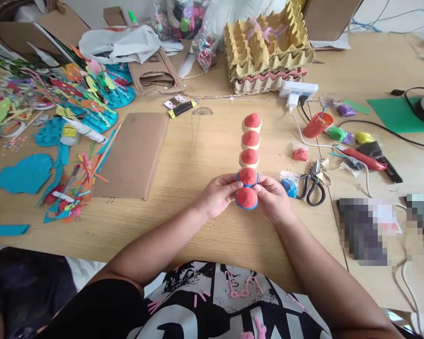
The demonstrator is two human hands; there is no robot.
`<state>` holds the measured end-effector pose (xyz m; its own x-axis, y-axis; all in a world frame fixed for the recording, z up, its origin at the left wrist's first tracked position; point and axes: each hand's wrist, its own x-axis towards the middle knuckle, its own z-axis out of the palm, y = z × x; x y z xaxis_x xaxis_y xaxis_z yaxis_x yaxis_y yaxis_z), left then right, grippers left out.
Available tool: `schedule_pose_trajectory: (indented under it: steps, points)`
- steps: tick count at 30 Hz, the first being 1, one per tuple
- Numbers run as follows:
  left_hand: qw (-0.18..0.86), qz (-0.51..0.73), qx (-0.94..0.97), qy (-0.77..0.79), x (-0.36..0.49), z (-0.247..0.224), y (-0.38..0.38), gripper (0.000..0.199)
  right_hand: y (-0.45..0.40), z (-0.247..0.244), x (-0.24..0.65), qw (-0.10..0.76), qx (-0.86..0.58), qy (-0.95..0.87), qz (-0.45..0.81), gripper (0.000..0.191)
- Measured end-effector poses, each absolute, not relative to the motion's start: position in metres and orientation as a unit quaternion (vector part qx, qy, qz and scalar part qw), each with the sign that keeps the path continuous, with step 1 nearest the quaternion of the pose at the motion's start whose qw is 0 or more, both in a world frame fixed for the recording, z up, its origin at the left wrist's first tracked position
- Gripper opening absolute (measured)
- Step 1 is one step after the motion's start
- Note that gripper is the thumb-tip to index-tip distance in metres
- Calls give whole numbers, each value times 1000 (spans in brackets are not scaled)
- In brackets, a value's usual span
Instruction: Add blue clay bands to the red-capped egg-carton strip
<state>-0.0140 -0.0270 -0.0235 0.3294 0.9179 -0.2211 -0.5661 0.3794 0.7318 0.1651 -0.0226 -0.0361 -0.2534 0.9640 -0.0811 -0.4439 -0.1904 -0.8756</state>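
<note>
A strip of several egg-carton cups [250, 157] stands out from me in a line, each cup topped with red clay. Blue clay rims the two nearest cups; the farther ones have pale, bare rims. My left hand [219, 194] pinches the strip's left edge near the second-nearest cup. On the other side, my right hand [271, 195] grips the right edge at about the same height, thumb against the blue rim. Right of that hand lie a packet of blue clay [289, 186] and black-handled scissors [313, 184].
Cardboard [130, 155] and colourful paper pieces [70, 188] lie left. Egg trays [268, 56] are stacked at the back, beside a white power strip [298, 88]. An orange cup [318, 124], red clay packet [299, 152] and cables are right. A person's dark clothing shows lower left.
</note>
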Motion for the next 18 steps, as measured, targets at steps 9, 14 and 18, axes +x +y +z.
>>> schedule_pose_trajectory:
  steps: [9,14,18]
  points:
    - [762,486,282,322,-18,-30,-30,35,-25,-42,163,492,-345,-390,698,29]
    - [769,487,286,300,-19,-30,-33,33,-27,-43,163,493,-326,-385,709,23]
    - [780,483,282,281,-18,-28,-34,38,-28,-43,164,494,-320,-382,713,21]
